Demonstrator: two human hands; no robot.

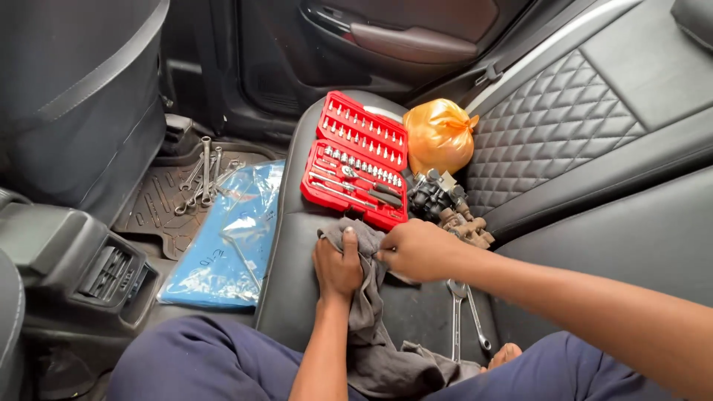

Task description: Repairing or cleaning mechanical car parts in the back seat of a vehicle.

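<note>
On the black rear car seat (293,297) lies a grey rag (371,334). My left hand (336,265) presses flat on its upper part. My right hand (418,250) pinches the rag's top edge beside the left hand; whether something small is inside the cloth is hidden. Just beyond both hands stands an open red socket set case (356,160) with rows of sockets. Dirty metal parts (445,206) lie right of the case, near my right hand.
An orange plastic bag (440,135) sits against the quilted seat back. Two wrenches (464,315) lie on the seat under my right forearm. On the floor lie a blue plastic sheet (223,245) and several wrenches (204,178) on the mat. The centre console (82,260) is at the left.
</note>
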